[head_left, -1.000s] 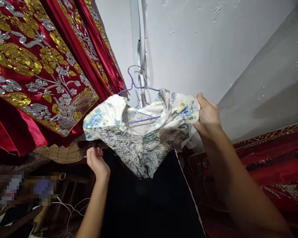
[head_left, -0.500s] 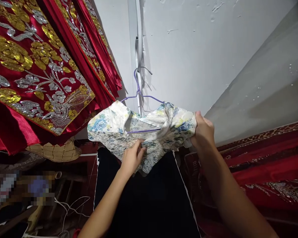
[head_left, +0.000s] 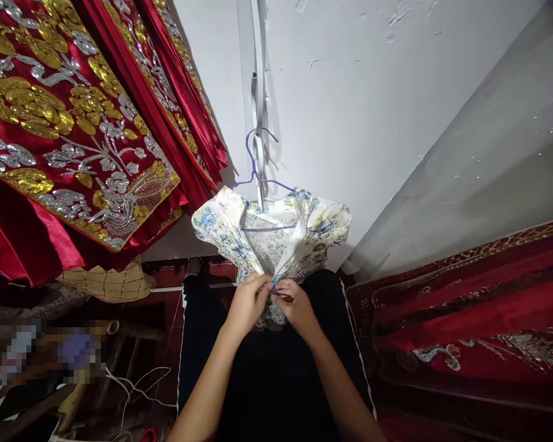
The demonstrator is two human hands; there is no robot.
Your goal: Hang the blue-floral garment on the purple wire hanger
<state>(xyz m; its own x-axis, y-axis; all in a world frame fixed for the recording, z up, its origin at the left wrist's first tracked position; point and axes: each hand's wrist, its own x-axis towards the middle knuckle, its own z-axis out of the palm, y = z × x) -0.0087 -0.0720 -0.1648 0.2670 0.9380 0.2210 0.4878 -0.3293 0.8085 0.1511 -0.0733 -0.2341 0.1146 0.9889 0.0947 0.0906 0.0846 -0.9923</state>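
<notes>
A white blouse [head_left: 225,227] with blue and yellow flowers hangs on a purple wire hanger [head_left: 253,166], its neckline open in a deep V. At the bottom of that V, my left hand [head_left: 249,301] pinches the left front edge. My right hand [head_left: 295,301] has its fingers closed on the other front edge, right beside the left one. The fingertips of both hands nearly meet. Whether a button lies between them is too small to tell. Below my hands the blouse's lower part hangs in front of my dark trousers.
Red cloths [head_left: 96,135] with gold and silver sequins hang at the upper left. The hanger hooks onto a white metal strip [head_left: 259,92] by the white wall [head_left: 350,116]. Red beaded fabric [head_left: 488,319] lies at right. A white cable [head_left: 138,387] trails at lower left.
My right hand has left the blouse's right sleeve and come to the front opening beside my left hand. The two front edges are now drawn together, and the blouse looks narrower.
</notes>
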